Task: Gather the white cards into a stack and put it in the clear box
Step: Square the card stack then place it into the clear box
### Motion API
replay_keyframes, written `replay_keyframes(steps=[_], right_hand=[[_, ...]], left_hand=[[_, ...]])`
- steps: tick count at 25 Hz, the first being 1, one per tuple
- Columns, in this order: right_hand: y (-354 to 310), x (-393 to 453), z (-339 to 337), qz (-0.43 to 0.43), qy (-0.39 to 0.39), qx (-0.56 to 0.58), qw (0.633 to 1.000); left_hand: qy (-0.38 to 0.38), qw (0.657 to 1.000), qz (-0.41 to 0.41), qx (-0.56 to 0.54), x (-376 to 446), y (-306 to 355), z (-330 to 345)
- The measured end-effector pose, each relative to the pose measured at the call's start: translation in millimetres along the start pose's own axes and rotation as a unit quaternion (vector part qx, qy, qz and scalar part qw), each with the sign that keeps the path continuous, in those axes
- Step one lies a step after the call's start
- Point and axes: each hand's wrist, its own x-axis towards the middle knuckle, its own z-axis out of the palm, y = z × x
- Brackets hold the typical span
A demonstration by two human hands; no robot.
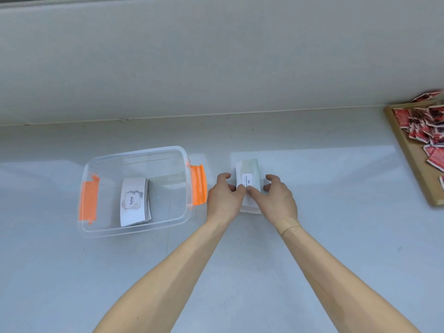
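A pile of white cards point(249, 175) lies on the pale table just right of the clear box point(134, 230). My left hand point(224, 198) presses its left side and my right hand point(276, 198) its right side, with both thumbs on the top card, which bears small print. The near end of the pile is hidden under my hands. The clear box has orange latches point(198, 185) on both short ends and no lid. Inside it, towards the left, lies a stack of white cards point(134, 201) whose top card reads "love."
A wooden tray point(408, 155) at the far right edge holds several scattered red-backed cards point(425, 123). A pale wall point(216, 56) runs along the back of the table.
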Motion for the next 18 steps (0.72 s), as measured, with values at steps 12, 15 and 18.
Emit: replay_keyframes(steps=[12, 15, 18], right_hand=[[-7.3, 1.3, -3.6, 0.06, -0.09, 0.113, 0.988], [-2.8, -15.8, -2.6, 0.062, -0.081, 0.154, 0.983], [4.9, -39.9, -0.1, 0.058, -0.083, 0.165, 0.981]], left_hand=[[-0.06, 0.989, -0.098, -0.088, -13.6, -0.8, -2.5], [-0.083, 0.979, -0.116, -0.146, -28.1, -12.0, -3.9], [-0.109, 0.967, -0.127, -0.193, -46.6, -26.4, -6.5]])
